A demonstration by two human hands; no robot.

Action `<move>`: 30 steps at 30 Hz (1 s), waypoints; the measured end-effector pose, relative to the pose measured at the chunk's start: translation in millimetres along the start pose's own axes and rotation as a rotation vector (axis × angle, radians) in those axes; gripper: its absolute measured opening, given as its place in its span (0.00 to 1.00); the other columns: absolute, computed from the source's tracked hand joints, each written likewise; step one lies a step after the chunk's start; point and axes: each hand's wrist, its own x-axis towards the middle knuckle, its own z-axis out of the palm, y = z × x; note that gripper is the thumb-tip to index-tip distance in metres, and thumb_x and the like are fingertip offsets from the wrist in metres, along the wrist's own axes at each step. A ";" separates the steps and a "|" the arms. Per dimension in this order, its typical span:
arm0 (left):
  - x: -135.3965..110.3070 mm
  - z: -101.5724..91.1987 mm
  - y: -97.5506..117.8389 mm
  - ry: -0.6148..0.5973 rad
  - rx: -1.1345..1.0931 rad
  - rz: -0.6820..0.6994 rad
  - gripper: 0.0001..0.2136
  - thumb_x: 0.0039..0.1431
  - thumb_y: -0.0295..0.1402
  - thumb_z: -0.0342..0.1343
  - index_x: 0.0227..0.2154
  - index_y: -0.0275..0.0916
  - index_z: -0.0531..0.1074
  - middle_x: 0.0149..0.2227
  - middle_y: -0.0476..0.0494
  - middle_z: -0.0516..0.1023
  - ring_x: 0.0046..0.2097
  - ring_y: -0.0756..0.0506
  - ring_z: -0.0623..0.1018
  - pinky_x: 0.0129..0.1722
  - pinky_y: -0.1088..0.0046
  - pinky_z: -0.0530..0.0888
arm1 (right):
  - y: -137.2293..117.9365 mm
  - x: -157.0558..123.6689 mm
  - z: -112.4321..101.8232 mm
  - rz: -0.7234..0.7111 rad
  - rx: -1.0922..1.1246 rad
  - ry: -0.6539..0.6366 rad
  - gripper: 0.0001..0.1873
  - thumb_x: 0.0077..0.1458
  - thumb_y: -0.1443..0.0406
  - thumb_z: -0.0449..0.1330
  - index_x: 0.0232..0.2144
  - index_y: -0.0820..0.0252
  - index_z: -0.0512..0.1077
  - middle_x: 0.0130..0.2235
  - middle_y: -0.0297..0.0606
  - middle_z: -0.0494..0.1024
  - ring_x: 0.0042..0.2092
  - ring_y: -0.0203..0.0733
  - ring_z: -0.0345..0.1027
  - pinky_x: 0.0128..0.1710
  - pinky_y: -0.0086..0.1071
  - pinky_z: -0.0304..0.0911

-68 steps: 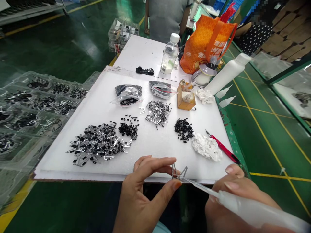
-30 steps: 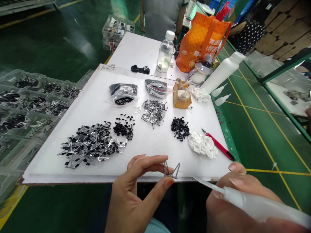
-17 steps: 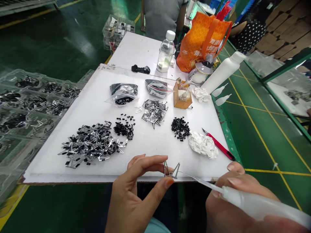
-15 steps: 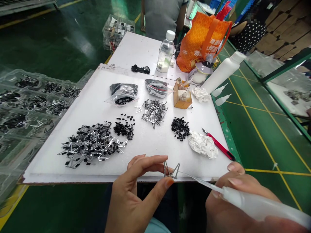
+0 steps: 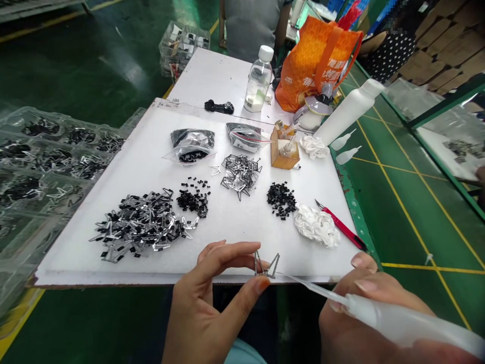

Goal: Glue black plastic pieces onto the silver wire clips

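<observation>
Between its thumb and fingers, my left hand [image 5: 217,298] pinches a small bent metal piece [image 5: 273,265] with zigzag arms, just in front of the board's near edge. My right hand [image 5: 364,308] is wrapped around a translucent squeeze bottle [image 5: 401,318] with a long thin nozzle. The nozzle tip points left and ends close beside the metal piece; whether they touch I cannot tell. Past my left hand lie a pile of metal pieces with black parts [image 5: 144,225], small black parts [image 5: 193,202], bare metal pieces [image 5: 240,174] and another heap of black parts [image 5: 281,200].
On the white board [image 5: 227,232] are a crumpled white cloth [image 5: 316,226], a red utility knife [image 5: 344,227], zip bags [image 5: 193,144] and a wooden box [image 5: 284,151]. A white bottle [image 5: 350,111] and orange bag [image 5: 310,65] stand behind. Clear bins [image 5: 53,156] sit left.
The nozzle tip has dropped slightly lower beside the metal piece. Both hands have shifted only a little; each keeps its hold.
</observation>
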 end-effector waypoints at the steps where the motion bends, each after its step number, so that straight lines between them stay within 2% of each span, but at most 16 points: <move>1: 0.0 0.0 0.2 0.001 0.000 -0.003 0.10 0.50 0.32 0.70 0.35 0.55 0.85 0.34 0.55 0.86 0.41 0.44 0.83 0.64 0.62 0.69 | -1.3 0.3 0.2 0.027 0.000 -0.009 0.31 0.73 0.50 0.45 0.37 0.55 0.84 0.29 0.34 0.79 0.35 0.45 0.72 0.67 0.51 0.52; 5: 0.2 -0.7 1.2 -0.006 0.020 -0.007 0.09 0.51 0.34 0.70 0.36 0.54 0.85 0.33 0.54 0.86 0.41 0.44 0.83 0.66 0.61 0.67 | -5.3 1.5 4.3 0.083 -0.004 -0.006 0.33 0.74 0.49 0.42 0.38 0.54 0.84 0.31 0.32 0.79 0.35 0.42 0.71 0.68 0.49 0.49; 8: 0.7 -1.9 0.9 -0.013 0.050 0.005 0.09 0.52 0.34 0.69 0.37 0.53 0.84 0.33 0.53 0.86 0.41 0.43 0.83 0.66 0.59 0.68 | -5.3 1.4 7.4 0.022 0.005 -0.033 0.25 0.71 0.50 0.50 0.40 0.54 0.84 0.31 0.30 0.79 0.36 0.40 0.71 0.67 0.45 0.52; 10: 1.1 -2.6 0.4 -0.019 0.062 0.014 0.09 0.52 0.34 0.69 0.37 0.52 0.85 0.34 0.52 0.86 0.41 0.43 0.84 0.66 0.59 0.69 | -4.9 1.3 8.6 0.036 -0.005 -0.034 0.22 0.70 0.51 0.53 0.40 0.54 0.84 0.32 0.30 0.80 0.37 0.41 0.72 0.68 0.45 0.52; 14: 1.7 -3.3 0.1 -0.016 0.070 0.023 0.09 0.51 0.34 0.69 0.37 0.52 0.85 0.33 0.51 0.86 0.40 0.42 0.84 0.65 0.58 0.70 | -4.3 2.1 9.4 0.019 0.003 0.039 0.29 0.73 0.50 0.47 0.37 0.54 0.84 0.30 0.32 0.79 0.37 0.42 0.73 0.68 0.46 0.54; 18: 2.2 -3.7 0.7 -0.024 0.077 0.017 0.08 0.52 0.34 0.69 0.37 0.52 0.84 0.32 0.52 0.86 0.40 0.42 0.84 0.66 0.57 0.69 | 0.5 2.6 8.1 -0.023 0.004 0.086 0.26 0.72 0.52 0.50 0.35 0.56 0.84 0.30 0.33 0.79 0.36 0.42 0.74 0.62 0.41 0.63; 20: 2.2 -4.0 0.6 -0.029 0.084 0.015 0.08 0.53 0.35 0.68 0.37 0.52 0.84 0.33 0.51 0.86 0.40 0.42 0.84 0.67 0.56 0.68 | 6.4 2.2 5.8 0.024 0.024 0.106 0.28 0.71 0.51 0.48 0.35 0.56 0.83 0.30 0.34 0.79 0.34 0.42 0.75 0.60 0.41 0.65; 24: 1.6 -4.2 -0.5 -0.019 0.066 0.015 0.08 0.52 0.35 0.69 0.37 0.53 0.84 0.33 0.52 0.86 0.41 0.42 0.83 0.68 0.57 0.67 | 17.8 1.3 -1.0 0.066 0.106 0.084 0.32 0.71 0.47 0.44 0.36 0.56 0.83 0.24 0.31 0.75 0.27 0.40 0.70 0.59 0.43 0.67; 30: 1.2 -4.3 -1.8 -0.013 0.035 0.010 0.09 0.52 0.34 0.70 0.37 0.53 0.85 0.35 0.53 0.87 0.41 0.43 0.84 0.66 0.59 0.69 | 13.3 -1.4 -1.3 0.147 0.050 0.060 0.27 0.67 0.44 0.53 0.37 0.54 0.83 0.23 0.31 0.72 0.38 0.45 0.75 0.61 0.42 0.63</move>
